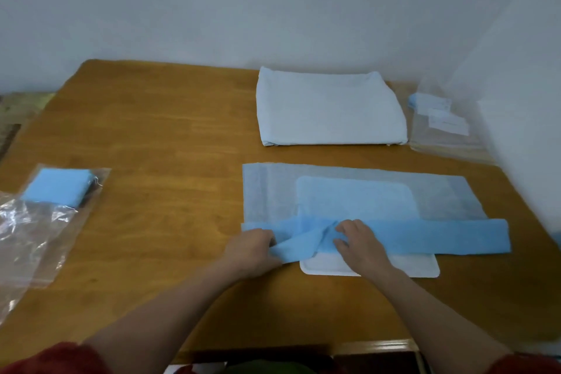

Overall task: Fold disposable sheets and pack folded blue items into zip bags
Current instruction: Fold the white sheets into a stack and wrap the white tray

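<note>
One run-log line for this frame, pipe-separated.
step: folding | left hand grips left end of blue disposable sheet | right hand holds its middle | folded blue item in zip bag, far left

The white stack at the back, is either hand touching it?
No, the left hand and right hand are both on the blue strip.

Table (151,130): wood, visible grain, smooth, low sheen. Blue disposable sheet (425,235): thin, cloth-like, matt, finely textured. White pad (409,266): soft, matt. Zip bag (36,222): clear plastic film, glossy, wrinkled. Folded white stack (328,109): cloth-like, matt.
</note>
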